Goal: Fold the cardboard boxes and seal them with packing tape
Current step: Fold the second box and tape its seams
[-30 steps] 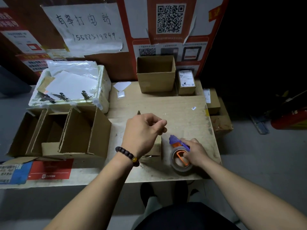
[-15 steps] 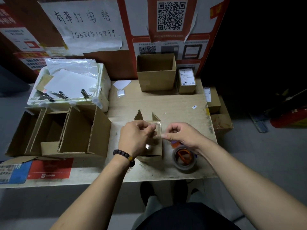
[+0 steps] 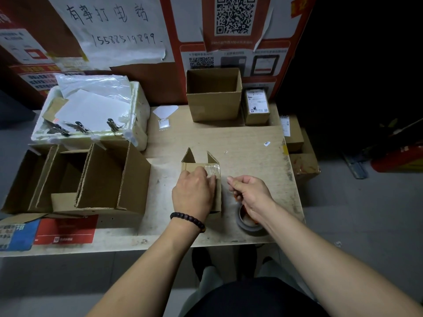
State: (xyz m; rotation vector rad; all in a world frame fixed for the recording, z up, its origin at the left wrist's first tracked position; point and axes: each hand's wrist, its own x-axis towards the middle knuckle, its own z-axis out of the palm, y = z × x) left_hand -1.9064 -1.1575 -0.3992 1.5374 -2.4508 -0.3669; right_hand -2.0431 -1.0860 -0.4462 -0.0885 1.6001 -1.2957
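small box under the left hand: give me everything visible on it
The small cardboard box is plain brown corrugated card, lying near the middle of the wooden table. Two pointed flaps stand up at its far end. A strip of clear tape with a glossy wrinkled sheen crosses its top right edge. The left hand rests on top, fingers pressing near the tape and hiding much of the top. The right hand is beside it, apart, loosely curled; whether it pinches tape is unclear. The tape roll sits right of its near corner.

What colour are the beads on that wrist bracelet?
Dark brown beads with one amber bead on the bracelet, seen from the head camera.
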